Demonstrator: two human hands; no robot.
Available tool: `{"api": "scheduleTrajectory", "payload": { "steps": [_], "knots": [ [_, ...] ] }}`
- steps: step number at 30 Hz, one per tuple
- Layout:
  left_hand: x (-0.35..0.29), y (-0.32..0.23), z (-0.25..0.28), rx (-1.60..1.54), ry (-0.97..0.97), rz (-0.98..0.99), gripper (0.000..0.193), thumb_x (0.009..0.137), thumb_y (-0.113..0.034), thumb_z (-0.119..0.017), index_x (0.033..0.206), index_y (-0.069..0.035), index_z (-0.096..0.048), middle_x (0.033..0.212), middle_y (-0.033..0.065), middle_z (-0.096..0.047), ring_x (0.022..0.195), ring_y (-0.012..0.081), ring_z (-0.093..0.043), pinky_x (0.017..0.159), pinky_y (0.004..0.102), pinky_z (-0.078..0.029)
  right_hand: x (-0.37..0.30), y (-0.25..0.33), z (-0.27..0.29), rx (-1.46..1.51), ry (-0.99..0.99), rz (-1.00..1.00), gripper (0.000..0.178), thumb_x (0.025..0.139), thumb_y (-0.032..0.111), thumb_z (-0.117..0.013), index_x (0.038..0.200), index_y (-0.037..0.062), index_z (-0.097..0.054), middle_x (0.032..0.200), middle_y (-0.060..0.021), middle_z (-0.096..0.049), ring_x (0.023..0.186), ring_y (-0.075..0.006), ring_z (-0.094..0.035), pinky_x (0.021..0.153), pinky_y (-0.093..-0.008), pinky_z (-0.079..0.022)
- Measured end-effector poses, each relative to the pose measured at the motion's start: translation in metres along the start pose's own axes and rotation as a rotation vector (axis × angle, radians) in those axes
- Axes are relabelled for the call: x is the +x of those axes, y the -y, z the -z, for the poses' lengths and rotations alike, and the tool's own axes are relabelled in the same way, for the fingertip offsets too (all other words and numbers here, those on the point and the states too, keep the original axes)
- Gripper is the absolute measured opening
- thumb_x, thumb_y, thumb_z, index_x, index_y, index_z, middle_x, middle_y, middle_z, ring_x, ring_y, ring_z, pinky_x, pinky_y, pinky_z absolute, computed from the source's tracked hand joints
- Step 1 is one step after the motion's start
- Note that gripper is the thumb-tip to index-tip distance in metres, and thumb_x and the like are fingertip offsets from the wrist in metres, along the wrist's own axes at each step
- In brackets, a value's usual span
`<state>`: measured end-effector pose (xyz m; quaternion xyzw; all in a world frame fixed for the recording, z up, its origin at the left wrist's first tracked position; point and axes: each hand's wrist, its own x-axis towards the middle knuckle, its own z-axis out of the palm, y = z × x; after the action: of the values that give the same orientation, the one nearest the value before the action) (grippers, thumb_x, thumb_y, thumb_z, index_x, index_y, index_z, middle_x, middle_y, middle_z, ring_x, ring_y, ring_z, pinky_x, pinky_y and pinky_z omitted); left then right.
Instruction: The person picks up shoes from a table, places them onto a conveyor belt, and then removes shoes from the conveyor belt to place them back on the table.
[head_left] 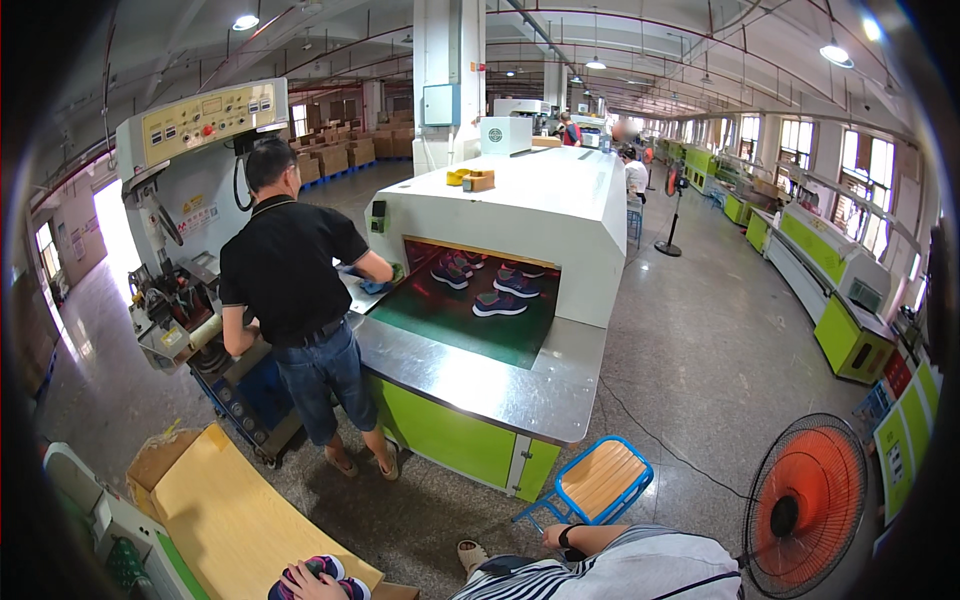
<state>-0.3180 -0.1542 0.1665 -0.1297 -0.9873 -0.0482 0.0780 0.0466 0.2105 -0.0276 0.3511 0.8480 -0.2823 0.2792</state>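
At the bottom left, my left hand (312, 582) lies over a pair of dark blue and pink sneakers (352, 589) with white soles, its fingers curved round the near one. The sneakers sit at the end of a yellowish board (250, 510), partly cut off by the lower edge. My right arm, with a black wristband, hangs beside my striped shorts (515, 579). My right hand (553, 537) shows small near a blue-framed stool (603, 480), its fingers too small to make out. Several similar sneakers (499, 303) stand on a green conveyor belt (440, 332) inside a white tunnel machine (520, 195).
A co-worker in a black shirt (290, 265) stands left of the conveyor, at a machine with a control panel (210, 115). A floor fan (808, 505) stands at my right, its cable across the floor. Another fan (675, 215) and green machines (800, 245) are farther right.
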Motion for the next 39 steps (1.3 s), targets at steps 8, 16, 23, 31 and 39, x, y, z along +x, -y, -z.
{"api": "scheduleTrajectory", "payload": {
  "steps": [8, 16, 23, 31, 39],
  "knots": [
    [0.003, 0.002, 0.007, -0.013, 0.005, -0.004, 0.051, 0.095, -0.035, -0.049, 0.141, -0.014, -0.049, 0.150, 0.0071, -0.043, 0.140, 0.0389, -0.032, 0.101, 0.0555, -0.043, -0.013, 0.006, 0.006, 0.036, 0.018, 0.026, 0.037, 0.082, 0.029, -0.058, 0.104, 0.0032, -0.073, 0.112, -0.0215, -0.069, 0.108, -0.0374, -0.065, 0.094, -0.0466, -0.049],
    [0.005, 0.000, 0.015, -0.009, 0.006, -0.008, 0.050, 0.095, -0.034, -0.049, 0.140, -0.013, -0.050, 0.150, 0.0079, -0.043, 0.141, 0.0391, -0.031, 0.102, 0.0559, -0.043, -0.006, 0.007, 0.003, -0.019, 0.049, -0.051, 0.035, 0.084, 0.032, -0.062, 0.109, 0.0107, -0.072, 0.109, -0.0159, -0.071, 0.105, -0.0316, -0.066, 0.091, -0.0442, -0.050],
    [0.003, 0.002, 0.007, -0.019, 0.000, -0.006, 0.049, 0.094, -0.035, -0.050, 0.138, -0.013, -0.051, 0.149, 0.0081, -0.044, 0.141, 0.0390, -0.031, 0.102, 0.0557, -0.043, -0.007, 0.007, 0.004, -0.016, 0.065, -0.017, 0.035, 0.083, 0.032, -0.060, 0.107, 0.0094, -0.073, 0.106, -0.0163, -0.072, 0.103, -0.0329, -0.067, 0.090, -0.0447, -0.050],
    [0.009, 0.002, 0.015, -0.025, -0.045, -0.014, 0.049, 0.093, -0.034, -0.052, 0.138, -0.014, -0.051, 0.147, 0.0076, -0.046, 0.139, 0.0394, -0.034, 0.100, 0.0562, -0.044, -0.014, 0.009, 0.007, 0.024, 0.013, 0.012, 0.035, 0.082, 0.033, -0.062, 0.106, 0.0091, -0.072, 0.105, -0.0182, -0.071, 0.101, -0.0341, -0.066, 0.089, -0.0457, -0.050],
    [0.011, 0.001, 0.022, -0.008, -0.047, -0.014, 0.049, 0.092, -0.034, -0.053, 0.137, -0.015, -0.053, 0.146, 0.0072, -0.047, 0.138, 0.0389, -0.036, 0.099, 0.0559, -0.045, -0.012, 0.008, 0.008, 0.011, 0.072, -0.001, 0.034, 0.081, 0.033, -0.062, 0.102, 0.0090, -0.074, 0.102, -0.0173, -0.072, 0.100, -0.0338, -0.067, 0.088, -0.0455, -0.050]
  ]
}}
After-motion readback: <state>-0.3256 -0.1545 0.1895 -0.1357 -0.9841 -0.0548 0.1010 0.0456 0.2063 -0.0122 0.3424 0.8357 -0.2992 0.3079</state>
